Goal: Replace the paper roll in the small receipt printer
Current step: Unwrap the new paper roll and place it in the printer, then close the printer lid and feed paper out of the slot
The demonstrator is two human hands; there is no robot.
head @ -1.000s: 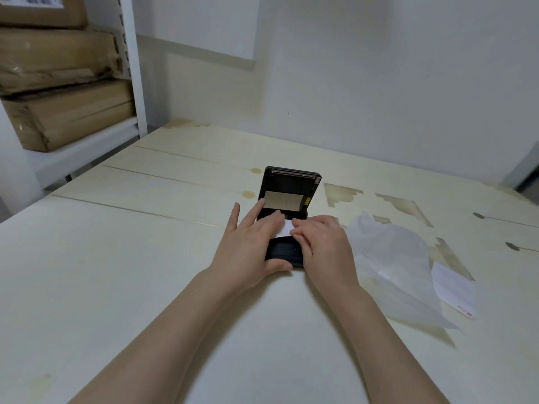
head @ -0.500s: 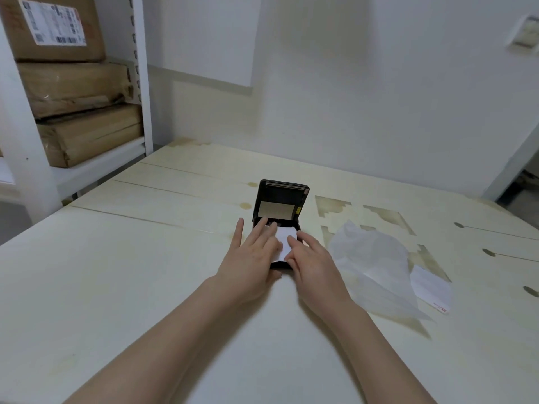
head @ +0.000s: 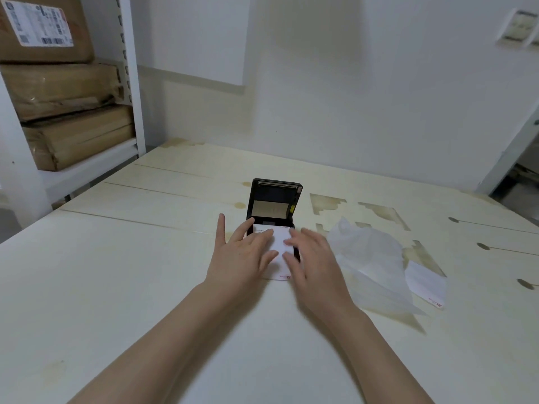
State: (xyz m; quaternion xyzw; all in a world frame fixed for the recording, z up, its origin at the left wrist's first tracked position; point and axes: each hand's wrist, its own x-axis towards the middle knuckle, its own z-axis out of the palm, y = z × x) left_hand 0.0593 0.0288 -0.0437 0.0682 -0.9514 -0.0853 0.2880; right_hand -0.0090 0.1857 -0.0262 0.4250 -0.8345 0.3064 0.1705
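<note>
A small black receipt printer [head: 274, 196] stands mid-table with its lid hinged up and open. A white paper strip [head: 282, 243] runs out of its compartment toward me and ends on the table with a small red mark at its tip. My left hand [head: 242, 255] lies flat on the strip's left side, fingers on top and thumb at its edge. On the right side my right hand [head: 316, 263], slightly blurred, presses down the same way. The roll itself and the printer's body are mostly hidden under my fingers.
A crumpled translucent wrapper [head: 367, 266] lies right of the printer, with a loose white slip [head: 425, 284] beyond it. Brown wrapped packages [head: 67, 91] are stacked on a white shelf [head: 131, 74] at the far left. The pale table [head: 116, 287] has worn patches at the back right.
The paper strip has been drawn out longer toward me, now reaching past the printer onto the table. Both hands slid back with it. The camera view lifted slightly.
</note>
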